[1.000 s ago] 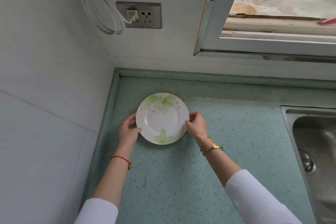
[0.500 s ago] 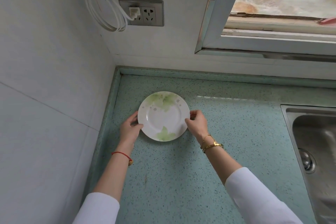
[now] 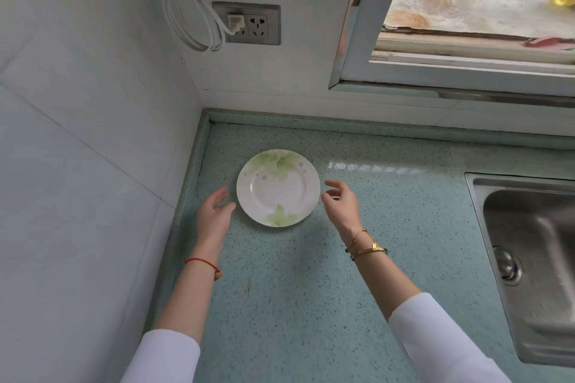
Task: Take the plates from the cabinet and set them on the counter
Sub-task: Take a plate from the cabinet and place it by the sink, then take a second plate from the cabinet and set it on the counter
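Speckled green stone bench (image 3: pixel 311 289), polished and hard, meets white tiled walls at a corner. A steel sink (image 3: pixel 529 258) lies well apart to the right.

Plate (image 3: pixel 278 187): round, glazed ceramic, white with a green leaf print, lying flat on the bench near the corner.

Left hand (image 3: pixel 214 214): just beside the left rim, fingers relaxed, holding nothing.

Right hand (image 3: pixel 340 205): just beside the right rim, fingers loosely spread, holding nothing. Whether the thumb touches the rim cannot be told.

Judged risk: glaze on polished stone offers little grip, so a brushing finger could skate the plate into the wall and chip it. Further plates set down carelessly could strike this rim.
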A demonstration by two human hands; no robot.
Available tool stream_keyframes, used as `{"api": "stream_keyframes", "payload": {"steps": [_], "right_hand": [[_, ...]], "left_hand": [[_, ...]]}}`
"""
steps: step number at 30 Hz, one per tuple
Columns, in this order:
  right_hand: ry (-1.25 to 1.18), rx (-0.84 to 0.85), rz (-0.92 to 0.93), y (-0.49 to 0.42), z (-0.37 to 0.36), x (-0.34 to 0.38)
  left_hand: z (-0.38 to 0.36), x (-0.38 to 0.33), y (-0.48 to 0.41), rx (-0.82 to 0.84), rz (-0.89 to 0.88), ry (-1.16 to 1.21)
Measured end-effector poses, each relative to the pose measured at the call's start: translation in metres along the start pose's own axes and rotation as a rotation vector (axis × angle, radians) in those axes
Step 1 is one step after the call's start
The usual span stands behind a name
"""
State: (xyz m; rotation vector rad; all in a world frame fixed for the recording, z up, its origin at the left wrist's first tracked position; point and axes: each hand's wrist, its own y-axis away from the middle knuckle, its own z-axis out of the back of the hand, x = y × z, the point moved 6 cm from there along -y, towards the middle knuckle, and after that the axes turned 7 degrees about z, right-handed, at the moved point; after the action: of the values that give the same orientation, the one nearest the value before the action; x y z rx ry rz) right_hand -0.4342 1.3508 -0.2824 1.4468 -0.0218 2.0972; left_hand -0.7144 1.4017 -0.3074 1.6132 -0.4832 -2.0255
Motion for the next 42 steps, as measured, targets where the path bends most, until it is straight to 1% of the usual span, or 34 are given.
{"api": "stream_keyframes", "payload": {"steps": [5,10,15,21,26,30,36,39,42], "right_hand": [[-0.14,0.017,0.058,0.042,0.014,0.013],[-0.215,0.103,0.099,0.081,0.019,0.028],[-0.259,0.257,0.201,0.126,0.03,0.042],[-0.227,0.492,0.31,0.188,0.056,0.033],[-0.141,0.703,0.401,0.253,0.071,0.015],[-0.106,0.866,0.464,0.312,0.072,-0.001],[-0.054,1.179,0.513,0.43,0.06,-0.036],[0.007,1.373,0.543,0.502,0.059,-0.06],[0.071,1.531,0.574,0.573,0.064,-0.086]], "left_hand": [[0.014,-0.007,0.051,-0.024,-0.099,0.08],[0.026,-0.005,0.106,-0.043,-0.134,0.15],[0.042,0.012,0.183,-0.164,-0.172,0.214],[0.036,0.051,0.297,-0.339,-0.224,0.349],[0.028,0.1,0.402,-0.506,-0.243,0.508],[0.033,0.149,0.484,-0.65,-0.229,0.574],[0.045,0.241,0.618,-0.951,-0.188,0.716],[0.041,0.29,0.691,-1.128,-0.162,0.799],[0.028,0.335,0.763,-1.302,-0.139,0.87]]}}
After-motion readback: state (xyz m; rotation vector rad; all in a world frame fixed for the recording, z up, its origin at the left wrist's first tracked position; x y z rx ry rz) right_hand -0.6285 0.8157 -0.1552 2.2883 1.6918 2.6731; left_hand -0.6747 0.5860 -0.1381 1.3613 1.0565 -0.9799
